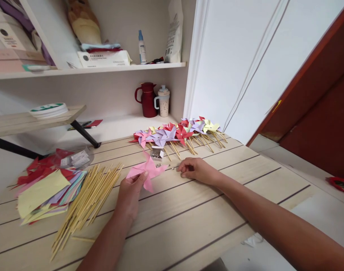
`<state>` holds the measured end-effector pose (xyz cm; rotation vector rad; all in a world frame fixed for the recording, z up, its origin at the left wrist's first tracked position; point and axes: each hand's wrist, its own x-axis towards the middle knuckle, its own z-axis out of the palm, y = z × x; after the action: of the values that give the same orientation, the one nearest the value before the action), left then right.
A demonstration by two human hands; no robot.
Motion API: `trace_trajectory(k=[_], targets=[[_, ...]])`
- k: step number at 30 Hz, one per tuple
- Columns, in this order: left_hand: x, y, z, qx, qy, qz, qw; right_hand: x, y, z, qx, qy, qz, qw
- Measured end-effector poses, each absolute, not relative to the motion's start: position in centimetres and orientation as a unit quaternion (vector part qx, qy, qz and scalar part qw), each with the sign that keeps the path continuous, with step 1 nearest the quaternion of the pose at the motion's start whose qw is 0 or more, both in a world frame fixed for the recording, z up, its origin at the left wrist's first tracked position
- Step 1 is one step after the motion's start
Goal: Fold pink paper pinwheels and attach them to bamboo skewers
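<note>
A pink paper pinwheel (149, 168) with folded blades is pinched between the thumb and fingers of my left hand (131, 188). No stick shows on it. My right hand (197, 170) rests low over the table with its fingers curled in. Whatever its fingertips may hold is hidden or too small to make out. Just left of those fingertips lie a few tiny metal pieces (173, 168). Behind the pink pinwheel stands a small open box (157, 153) of shiny metal bits, with more of them spilled in front.
Finished pinwheels on sticks (183, 132) lie in rows at the back. On the left are a heap of thin wooden sticks (87, 203), stacked coloured paper (44, 192) and a clear plastic container (76, 156). A red jug (148, 99) and a cup (164, 101) stand behind.
</note>
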<state>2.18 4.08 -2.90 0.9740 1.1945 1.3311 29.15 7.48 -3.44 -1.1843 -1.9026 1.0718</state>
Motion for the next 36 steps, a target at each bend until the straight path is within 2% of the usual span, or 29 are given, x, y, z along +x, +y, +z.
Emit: trace_trajectory(k=[15, 36], targets=[[2.1, 4.3, -3.4, 0.401, 0.493, 0.549, 0.543, 29.3, 7.2, -3.0, -0.472, -0.728, 0.397, 0.298], [2.7, 3.6, -1.7, 0.427, 0.515, 0.526, 0.525, 28.9, 6.7, -2.8, -0.484, -0.730, 0.387, 0.288]])
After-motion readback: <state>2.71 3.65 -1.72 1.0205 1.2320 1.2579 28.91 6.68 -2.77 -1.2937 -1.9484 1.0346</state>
